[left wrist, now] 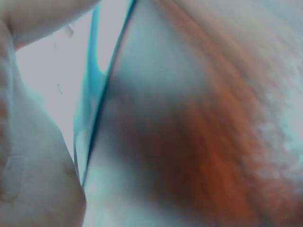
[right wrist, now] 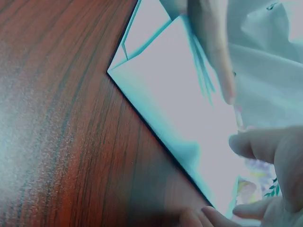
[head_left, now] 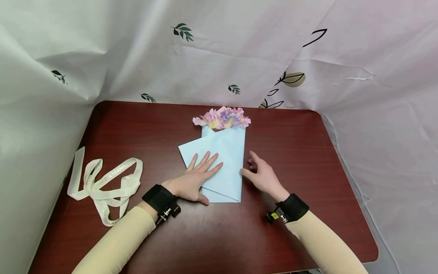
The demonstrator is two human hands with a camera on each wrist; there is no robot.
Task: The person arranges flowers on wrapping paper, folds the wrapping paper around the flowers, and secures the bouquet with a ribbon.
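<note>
A light blue sheet of paper [head_left: 229, 152], folded over itself, lies on the table, and pink and purple flowers [head_left: 224, 117] stick out of its top end. Spread flat on the paper's left part, my left hand [head_left: 195, 179] rests with straight fingers. My right hand [head_left: 263, 175] is just beside the paper's right edge, its thumb near that edge and its fingers loosely bent, holding nothing. In the right wrist view the folded paper [right wrist: 165, 94] shows its long creased edge. The left wrist view is mostly blurred, with part of the left hand [left wrist: 38, 142] at the side.
A loosely tangled white ribbon [head_left: 113, 186] with printed letters lies on the left of the dark red wooden table [head_left: 287, 140]. White patterned cloth [head_left: 205, 57] hangs behind the table and at its sides.
</note>
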